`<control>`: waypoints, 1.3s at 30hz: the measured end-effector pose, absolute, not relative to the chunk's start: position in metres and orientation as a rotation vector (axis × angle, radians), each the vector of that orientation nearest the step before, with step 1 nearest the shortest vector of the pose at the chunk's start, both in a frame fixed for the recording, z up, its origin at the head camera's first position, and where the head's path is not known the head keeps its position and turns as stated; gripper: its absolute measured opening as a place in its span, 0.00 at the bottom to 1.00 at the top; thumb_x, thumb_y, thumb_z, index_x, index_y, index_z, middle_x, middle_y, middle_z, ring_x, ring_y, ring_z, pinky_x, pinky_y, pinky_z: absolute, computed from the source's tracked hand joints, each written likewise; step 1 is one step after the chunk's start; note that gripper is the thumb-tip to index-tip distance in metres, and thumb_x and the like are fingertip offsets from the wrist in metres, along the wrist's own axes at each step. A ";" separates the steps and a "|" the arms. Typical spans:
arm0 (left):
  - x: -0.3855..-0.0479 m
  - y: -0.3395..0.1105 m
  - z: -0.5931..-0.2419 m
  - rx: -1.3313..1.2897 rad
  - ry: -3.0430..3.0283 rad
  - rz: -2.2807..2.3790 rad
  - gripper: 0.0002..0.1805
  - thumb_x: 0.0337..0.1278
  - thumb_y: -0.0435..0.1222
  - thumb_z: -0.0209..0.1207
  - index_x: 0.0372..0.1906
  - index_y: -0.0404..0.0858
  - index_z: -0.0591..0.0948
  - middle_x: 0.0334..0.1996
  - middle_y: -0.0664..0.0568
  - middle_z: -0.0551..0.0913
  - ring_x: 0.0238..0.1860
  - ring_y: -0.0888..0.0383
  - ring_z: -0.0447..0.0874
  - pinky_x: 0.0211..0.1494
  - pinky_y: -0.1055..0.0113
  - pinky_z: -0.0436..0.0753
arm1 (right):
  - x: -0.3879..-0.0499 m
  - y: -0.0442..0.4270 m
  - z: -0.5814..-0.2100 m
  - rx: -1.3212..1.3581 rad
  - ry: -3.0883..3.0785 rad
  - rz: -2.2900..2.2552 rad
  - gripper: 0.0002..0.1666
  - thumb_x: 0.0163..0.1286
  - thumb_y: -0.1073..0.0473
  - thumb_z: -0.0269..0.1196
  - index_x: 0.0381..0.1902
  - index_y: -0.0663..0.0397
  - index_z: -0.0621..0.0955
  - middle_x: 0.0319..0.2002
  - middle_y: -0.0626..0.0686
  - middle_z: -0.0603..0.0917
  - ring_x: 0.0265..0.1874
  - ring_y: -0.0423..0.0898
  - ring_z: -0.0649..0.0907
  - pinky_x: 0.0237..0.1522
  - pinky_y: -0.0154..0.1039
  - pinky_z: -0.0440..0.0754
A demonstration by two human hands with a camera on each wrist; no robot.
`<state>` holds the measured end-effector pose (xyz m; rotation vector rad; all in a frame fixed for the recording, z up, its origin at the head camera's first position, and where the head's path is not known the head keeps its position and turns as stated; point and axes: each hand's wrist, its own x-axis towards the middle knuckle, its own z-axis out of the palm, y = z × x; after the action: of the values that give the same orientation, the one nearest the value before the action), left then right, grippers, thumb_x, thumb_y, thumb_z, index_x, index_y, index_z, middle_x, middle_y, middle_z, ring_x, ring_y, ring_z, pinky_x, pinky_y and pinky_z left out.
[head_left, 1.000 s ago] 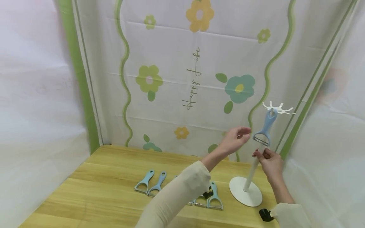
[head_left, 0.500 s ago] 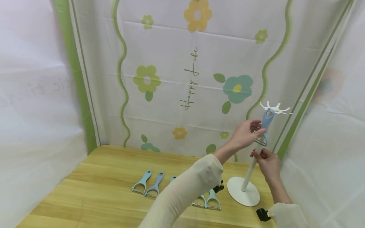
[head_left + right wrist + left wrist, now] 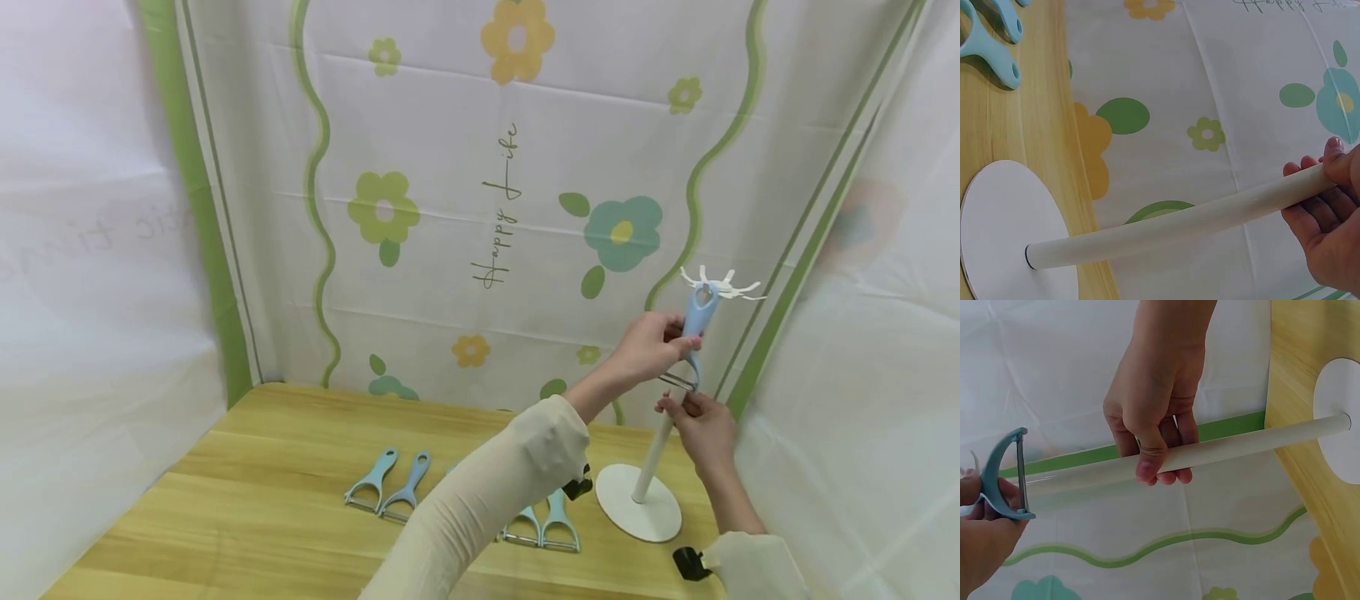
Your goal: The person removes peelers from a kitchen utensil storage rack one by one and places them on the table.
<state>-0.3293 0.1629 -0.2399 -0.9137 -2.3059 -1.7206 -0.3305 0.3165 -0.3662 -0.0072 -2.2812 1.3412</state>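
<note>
A light blue Y-shaped peeler (image 3: 701, 313) hangs by the hole in its handle from a hook of the white rack stand (image 3: 651, 463). My left hand (image 3: 649, 345) pinches the peeler's handle, thumb in front, with the blade end pointing down. Lower on the pole, my right hand (image 3: 708, 435) grips the stand with thumb and fingers. In the left wrist view the peeler's blade end (image 3: 999, 472) sits beside the upper pole, and the right hand (image 3: 1159, 403) wraps the pole. The right wrist view shows the right hand (image 3: 1329, 228) on the same pole.
Several peelers lie in a row on the wooden table (image 3: 225, 508), including a pale teal one (image 3: 378, 475) and a blue one (image 3: 409, 482); my left sleeve (image 3: 487, 492) hides part of the row. The stand's round base (image 3: 626, 508) rests near the table's right side. Flowered curtains surround the table.
My left hand has moved right to the hanging peeler and taken its handle, and the blade end has turned slightly. My right hand keeps its hold on the pole.
</note>
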 end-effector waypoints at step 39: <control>-0.327 0.117 -0.251 -0.957 -2.197 -1.840 0.07 0.67 0.29 0.59 0.43 0.27 0.82 0.39 0.38 0.87 0.31 0.69 0.79 0.37 0.78 0.83 | -0.333 0.320 -0.367 0.016 -2.335 1.325 0.18 0.74 0.57 0.61 0.50 0.68 0.83 0.31 0.41 0.90 0.30 0.20 0.81 0.33 0.19 0.78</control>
<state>-0.3269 0.1167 -0.2508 -0.9574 -2.1966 -1.8398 -0.3330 0.3202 -0.3667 0.0157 -2.3347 1.3248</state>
